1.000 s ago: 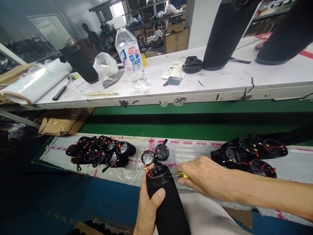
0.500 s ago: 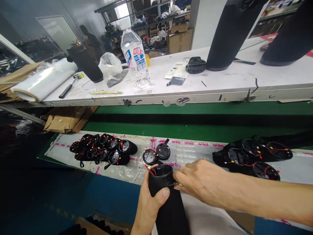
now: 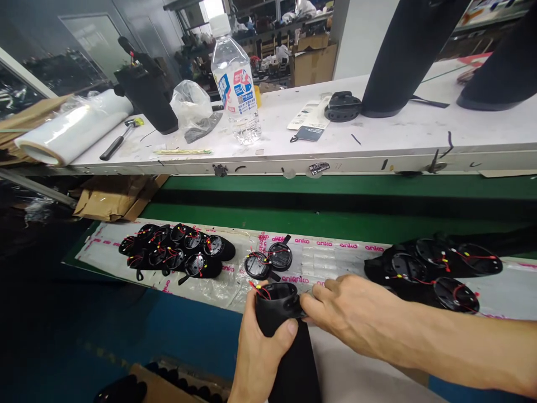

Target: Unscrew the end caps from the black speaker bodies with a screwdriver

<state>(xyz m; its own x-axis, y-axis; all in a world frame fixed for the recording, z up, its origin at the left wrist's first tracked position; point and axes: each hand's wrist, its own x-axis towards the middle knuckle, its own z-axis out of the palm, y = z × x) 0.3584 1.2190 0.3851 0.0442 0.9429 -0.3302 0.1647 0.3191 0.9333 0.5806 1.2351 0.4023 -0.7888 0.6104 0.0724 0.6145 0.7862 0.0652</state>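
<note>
Overhead, a bottle (image 3: 237, 84) stands on the white shelf (image 3: 277, 131).

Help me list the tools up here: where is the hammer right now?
In the head view, the hammer lies on the left part of the white table, between the film roll and the leaning black tube.

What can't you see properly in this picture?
All in the head view:
Anything inside the right hand: its own fingers hide it.
The held black tube's bottom end: cut off by the lower edge.
The tall black tube's top, on the white bench: cut off by the upper edge.
The grey tag's words: too small.
</note>
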